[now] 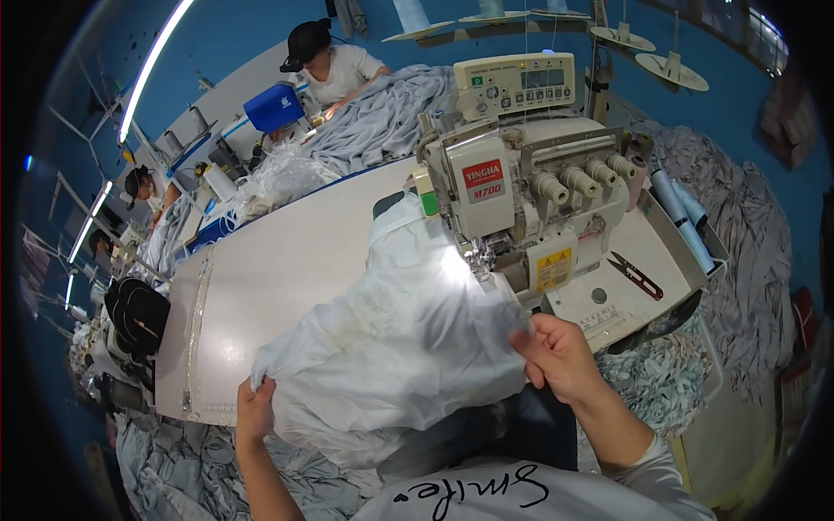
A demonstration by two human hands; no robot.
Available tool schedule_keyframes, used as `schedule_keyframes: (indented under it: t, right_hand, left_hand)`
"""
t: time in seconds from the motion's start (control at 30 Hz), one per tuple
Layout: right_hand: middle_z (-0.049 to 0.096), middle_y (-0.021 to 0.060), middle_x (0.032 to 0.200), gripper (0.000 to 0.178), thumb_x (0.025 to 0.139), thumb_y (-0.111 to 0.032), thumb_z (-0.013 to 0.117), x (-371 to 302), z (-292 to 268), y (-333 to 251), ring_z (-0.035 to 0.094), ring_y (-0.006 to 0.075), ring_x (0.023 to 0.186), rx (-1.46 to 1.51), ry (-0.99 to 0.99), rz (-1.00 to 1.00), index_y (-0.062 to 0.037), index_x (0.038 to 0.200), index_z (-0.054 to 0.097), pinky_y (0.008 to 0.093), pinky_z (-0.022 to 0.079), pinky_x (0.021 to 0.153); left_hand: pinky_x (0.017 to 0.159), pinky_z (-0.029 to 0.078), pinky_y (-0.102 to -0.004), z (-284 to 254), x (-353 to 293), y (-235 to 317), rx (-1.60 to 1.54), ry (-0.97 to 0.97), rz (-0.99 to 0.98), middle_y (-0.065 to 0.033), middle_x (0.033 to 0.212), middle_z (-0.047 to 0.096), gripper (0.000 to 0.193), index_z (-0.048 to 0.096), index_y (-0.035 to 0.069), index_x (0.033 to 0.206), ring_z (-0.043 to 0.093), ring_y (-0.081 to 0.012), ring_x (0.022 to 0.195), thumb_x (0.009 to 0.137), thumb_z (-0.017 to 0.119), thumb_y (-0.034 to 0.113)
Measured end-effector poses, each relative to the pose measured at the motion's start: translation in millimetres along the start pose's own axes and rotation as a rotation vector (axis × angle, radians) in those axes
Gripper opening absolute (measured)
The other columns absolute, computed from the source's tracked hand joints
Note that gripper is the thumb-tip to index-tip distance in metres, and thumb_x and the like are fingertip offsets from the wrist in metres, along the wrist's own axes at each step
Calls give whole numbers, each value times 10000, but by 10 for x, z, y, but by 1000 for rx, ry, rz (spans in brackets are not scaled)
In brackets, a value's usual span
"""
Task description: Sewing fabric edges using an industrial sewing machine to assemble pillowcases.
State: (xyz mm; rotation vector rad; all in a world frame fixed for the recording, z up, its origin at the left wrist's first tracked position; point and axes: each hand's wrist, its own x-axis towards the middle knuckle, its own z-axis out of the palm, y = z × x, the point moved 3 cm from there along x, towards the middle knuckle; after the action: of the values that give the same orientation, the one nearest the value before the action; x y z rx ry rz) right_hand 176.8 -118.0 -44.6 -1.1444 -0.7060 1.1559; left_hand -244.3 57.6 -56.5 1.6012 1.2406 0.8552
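A pale grey-white garment piece (pixel 391 347) is spread between my two hands, its far part lying under the head of an overlock sewing machine (pixel 486 191). My left hand (pixel 254 406) pinches the cloth's left edge near the front of the table. At the right edge, my right hand (pixel 556 356) grips the same cloth between thumb and fingers, just below the machine's front. A bright lamp lights the fabric beside the presser foot (pixel 478 258). The near part of the cloth sags toward my lap.
The white sewing table (pixel 261 295) spreads leftward. Thread snips (pixel 638 276) lie right of the machine, above a bin of fabric scraps (pixel 660 382). Grey cloth heaps (pixel 738 234) stand at right and below left. A co-worker (pixel 334 69) sits beyond; a black bag (pixel 136 314) is at left.
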Motion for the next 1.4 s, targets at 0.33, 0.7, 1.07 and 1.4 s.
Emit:
schedule_keyframes:
  t: [0.33,0.7,1.07,1.4]
  right_hand:
    - [564,39,565,246,887,-213,656,175,163,-33,546,103,453,8,12,1,6,802,585,232,427,422]
    - [574,30,651,202,878,-175,666,191,155,-37,552,102,468,42,-32,0,4,838,581,224,443,438]
    - [576,24,661,147,889,-125,628,226,151,-29,535,94,442,33,-25,-14,18,886,593,212,418,415]
    - [613,51,671,109,891,-85,597,125,313,1,520,96,416,23,99,-68,23,905,599,209,418,405]
  left_hand:
    - [880,437,-284,-58,71,72,-164,19,9,-73,1071,645,305,593,-31,1127,586,-146,972,898,592,170]
    - [868,463,-300,77,279,600,-325,125,178,-90,1065,650,303,582,-26,1127,600,-171,983,913,578,189]
    - [1027,343,-331,863,1301,555,278,190,421,-156,1327,482,472,487,23,1284,443,-254,1246,873,630,208]
    - [845,481,-310,2200,2838,827,-348,-709,-350,-76,1100,638,518,540,28,1219,604,-160,1005,860,648,384]
